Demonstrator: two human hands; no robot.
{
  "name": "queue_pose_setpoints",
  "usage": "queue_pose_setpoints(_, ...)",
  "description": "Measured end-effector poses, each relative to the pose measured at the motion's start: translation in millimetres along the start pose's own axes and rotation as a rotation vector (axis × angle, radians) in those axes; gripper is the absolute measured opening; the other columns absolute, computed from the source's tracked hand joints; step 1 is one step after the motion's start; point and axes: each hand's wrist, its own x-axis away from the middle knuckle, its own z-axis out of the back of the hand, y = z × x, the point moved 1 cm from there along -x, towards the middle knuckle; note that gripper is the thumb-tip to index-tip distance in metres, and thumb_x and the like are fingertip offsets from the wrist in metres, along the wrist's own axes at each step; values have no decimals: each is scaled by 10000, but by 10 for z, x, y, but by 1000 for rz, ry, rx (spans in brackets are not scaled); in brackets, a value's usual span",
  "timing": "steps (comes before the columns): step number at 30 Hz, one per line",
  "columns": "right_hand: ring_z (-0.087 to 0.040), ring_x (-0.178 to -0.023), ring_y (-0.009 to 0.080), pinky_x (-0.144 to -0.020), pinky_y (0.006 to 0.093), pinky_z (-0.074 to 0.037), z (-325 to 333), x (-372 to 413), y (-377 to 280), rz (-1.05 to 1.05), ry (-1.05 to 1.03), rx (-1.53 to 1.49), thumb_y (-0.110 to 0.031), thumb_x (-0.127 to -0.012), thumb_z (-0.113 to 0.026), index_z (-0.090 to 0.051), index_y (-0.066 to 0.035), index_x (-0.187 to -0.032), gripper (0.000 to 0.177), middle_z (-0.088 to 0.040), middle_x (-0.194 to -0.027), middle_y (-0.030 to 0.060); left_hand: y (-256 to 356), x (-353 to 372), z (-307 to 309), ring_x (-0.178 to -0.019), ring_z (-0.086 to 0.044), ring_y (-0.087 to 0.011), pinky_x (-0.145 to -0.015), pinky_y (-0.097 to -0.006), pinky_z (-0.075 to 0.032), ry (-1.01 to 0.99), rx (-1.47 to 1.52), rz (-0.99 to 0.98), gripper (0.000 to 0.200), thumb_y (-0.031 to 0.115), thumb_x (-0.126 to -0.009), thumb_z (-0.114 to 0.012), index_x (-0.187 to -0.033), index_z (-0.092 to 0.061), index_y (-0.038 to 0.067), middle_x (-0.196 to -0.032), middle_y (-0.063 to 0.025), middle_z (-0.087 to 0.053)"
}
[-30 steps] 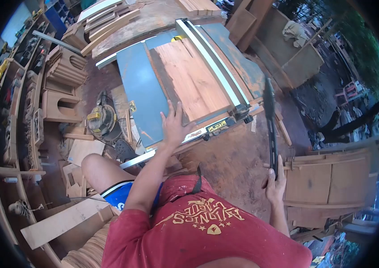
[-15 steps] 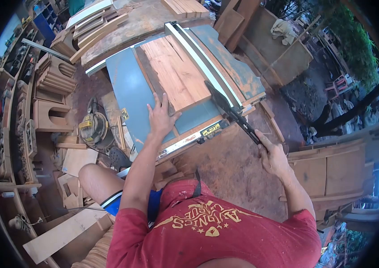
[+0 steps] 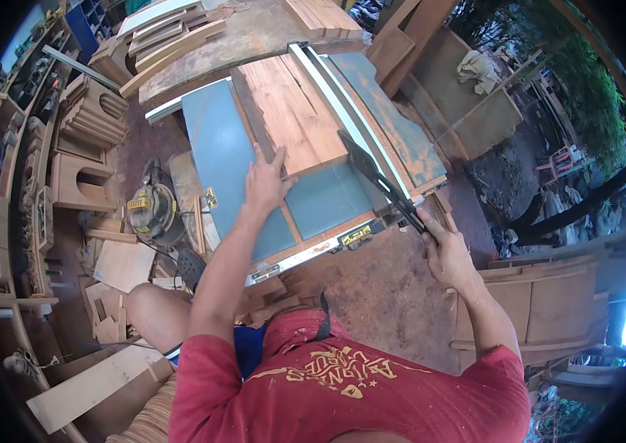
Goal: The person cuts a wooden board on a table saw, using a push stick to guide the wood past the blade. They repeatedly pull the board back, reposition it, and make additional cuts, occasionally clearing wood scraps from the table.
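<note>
A wide wooden board (image 3: 294,118) lies flat on the blue-grey top of a table saw (image 3: 213,133), beside the long pale fence (image 3: 353,111). A dark slit runs along the board's far part. With fingers spread, my left hand (image 3: 266,183) rests at the board's near left corner, fingertips touching its edge. My right hand (image 3: 447,255) is closed around the handle of a black push stick (image 3: 379,181). The push stick's front end meets the board's near right corner, next to the fence. Whether the blade is turning cannot be seen.
Stacked wood strips (image 3: 320,18) and frame pieces (image 3: 169,44) lie on the sawdust-covered table beyond. To the left stand arched wooden parts (image 3: 88,181), a yellow-and-black power tool (image 3: 152,210) and shelves of tools (image 3: 3,177). Wooden panels (image 3: 527,303) stand at right.
The board has slid a little farther away along the fence, with my left hand and the push stick following it. The view has shifted slightly.
</note>
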Motion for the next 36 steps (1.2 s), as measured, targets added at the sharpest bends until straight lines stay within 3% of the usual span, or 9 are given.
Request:
queue_pose_setpoints(5,-669,-845,506,-794,530,-515,-30,-206,-29,99,62,65,0,-941,-526,-544,-12,-1433,493,-670,-857,325,15,-227,102,-1077,-657,-527,-912,-519,-566,-54,29,80,794,285,-767,-866,-1464,-509,153,-1561,-440,-217)
queue_pose_setpoints(8,-672,-846,500,-803,533,-516,-12,-361,-145,34,19,96,-10,-946,-527,-552,-16,-1429,484,-687,-882,311,5,-356,115,-1114,-647,-511,-937,-511,-558,-72,15,121,787,268,-775,-857,-1459,-499,117,-1575,-424,-209)
queue_pose_setpoints(12,-679,-857,497,-812,527,-522,-14,-559,-230,9,12,95,-28,-952,-533,-563,-41,-1429,478,-692,-901,311,-134,-517,13,-1150,-633,-497,-970,-505,-546,11,-39,-17,804,237,-782,-843,-1478,-475,73,-1623,-318,-244)
queue_pose_setpoints(15,-681,-911,494,-837,521,-519,-126,-735,-75,284,158,145,-35,-956,-532,-562,-61,-1438,484,-683,-944,337,-222,-654,-91,-1159,-627,-493,-983,-502,-542,4,-76,-27,806,215,-792,-828,-1492,-461,53,-1639,-245,-284)
queue_pose_setpoints(20,-664,-984,504,-890,488,-504,-185,-1011,-220,88,51,131,-56,-964,-506,-554,-45,-1441,479,-649,-972,374,-355,-936,-68,-1116,-643,-482,-963,-491,-563,21,-68,-22,817,188,-819,-816,-1519,-424,34,-1636,-200,-323)
queue_pose_setpoints(27,-684,-870,486,-783,549,-526,-105,-1848,-515,262,83,303,-16,-893,-516,-573,-38,-1392,502,-686,-925,327,-602,-1331,-82,-1122,-647,-480,-964,-492,-560,25,-112,-51,790,193,-820,-807,-1494,-435,14,-1610,-236,-348)
queue_pose_setpoints(31,-717,-881,424,-758,495,-574,-9,-3049,-1189,174,-54,436,-26,-857,-533,-602,-17,-1309,458,-712,-1007,292,-640,-1187,-113,-1069,-675,-472,-921,-498,-578,11,-120,-118,743,173,-839,-752,-1485,-432,-8,-1587,-268,-371)
queue_pose_setpoints(34,-691,-1033,444,-894,519,-547,214,-3177,-1849,217,205,274,-80,-874,-552,-615,0,-1236,376,-702,-1076,309,-505,-647,-80,-994,-704,-465,-857,-490,-601,0,-142,-138,692,173,-848,-699,-1464,-449,-20,-1564,-275,-407)
queue_pose_setpoints(36,-665,-1102,457,-982,549,-488,290,-2769,-2038,245,502,133,-158,-910,-576,-622,-5,-1208,338,-685,-1112,328,-203,-2,92,-1006,-705,-456,-844,-482,-601,-45,-152,-106,692,239,-859,-712,-1451,-461,-17,-1555,-281,-418)
